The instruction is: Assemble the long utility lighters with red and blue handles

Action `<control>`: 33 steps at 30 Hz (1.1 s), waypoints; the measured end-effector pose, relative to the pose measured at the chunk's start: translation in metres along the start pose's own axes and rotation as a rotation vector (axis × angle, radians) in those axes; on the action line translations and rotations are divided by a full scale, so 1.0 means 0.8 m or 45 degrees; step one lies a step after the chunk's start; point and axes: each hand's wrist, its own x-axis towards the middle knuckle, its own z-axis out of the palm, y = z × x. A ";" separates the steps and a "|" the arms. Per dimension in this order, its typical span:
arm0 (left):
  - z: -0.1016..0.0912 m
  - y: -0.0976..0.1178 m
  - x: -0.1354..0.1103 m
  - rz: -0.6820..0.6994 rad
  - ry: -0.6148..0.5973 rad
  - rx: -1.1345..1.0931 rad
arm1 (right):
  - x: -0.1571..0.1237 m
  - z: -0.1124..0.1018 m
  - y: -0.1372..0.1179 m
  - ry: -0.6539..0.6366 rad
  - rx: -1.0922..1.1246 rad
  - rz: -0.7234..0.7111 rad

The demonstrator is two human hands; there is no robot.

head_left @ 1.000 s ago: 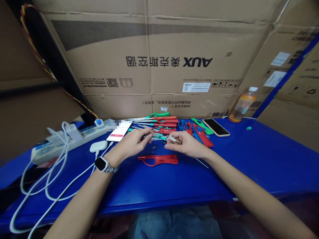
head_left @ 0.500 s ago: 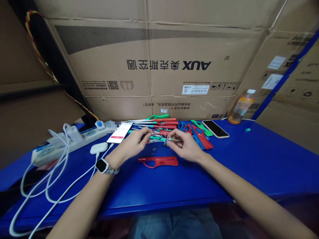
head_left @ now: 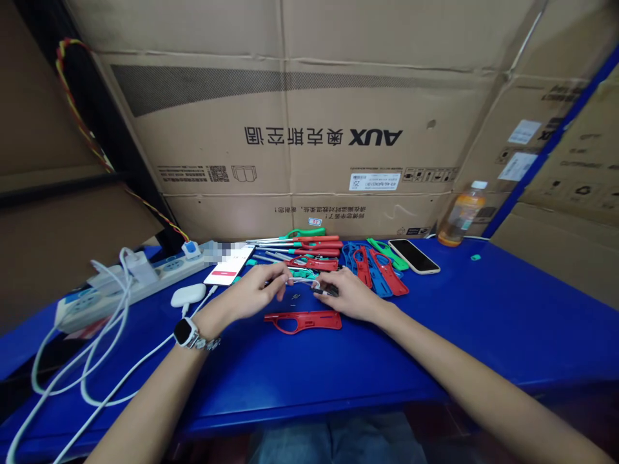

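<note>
My left hand (head_left: 258,293), with a watch on its wrist, pinches the left end of a thin metal rod (head_left: 300,280) just above the blue table (head_left: 483,322). My right hand (head_left: 345,295) is closed on a small dark part at the rod's right end. A red plastic handle shell (head_left: 304,319) lies flat right in front of both hands. A few tiny metal bits (head_left: 294,297) lie between the hands. Behind them sits a pile of red, green and blue handle pieces and metal rods (head_left: 314,248).
A phone with a lit screen (head_left: 227,265), a white charger case (head_left: 188,295), a power strip (head_left: 130,277) and white cables (head_left: 91,361) are at the left. A dark phone (head_left: 413,255) and an orange drink bottle (head_left: 459,216) are at the right. Cardboard boxes (head_left: 309,129) wall the back.
Both hands have sunk nearer the table and drawn closer over the red shell. The head view has tilted slightly.
</note>
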 end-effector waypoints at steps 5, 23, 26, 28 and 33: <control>0.003 0.005 -0.016 -0.082 -0.031 -0.072 | -0.012 -0.008 -0.016 0.075 0.012 -0.035; 0.017 0.004 -0.034 0.256 0.178 0.253 | -0.031 0.013 -0.038 0.030 0.036 -0.042; 0.027 0.011 -0.034 0.446 0.053 0.324 | -0.032 0.018 -0.041 0.017 0.024 -0.049; 0.033 0.010 -0.034 0.470 -0.023 0.344 | -0.033 0.020 -0.041 0.027 0.008 -0.061; 0.040 0.001 -0.036 0.410 -0.105 0.399 | -0.035 0.026 -0.036 0.059 0.045 -0.150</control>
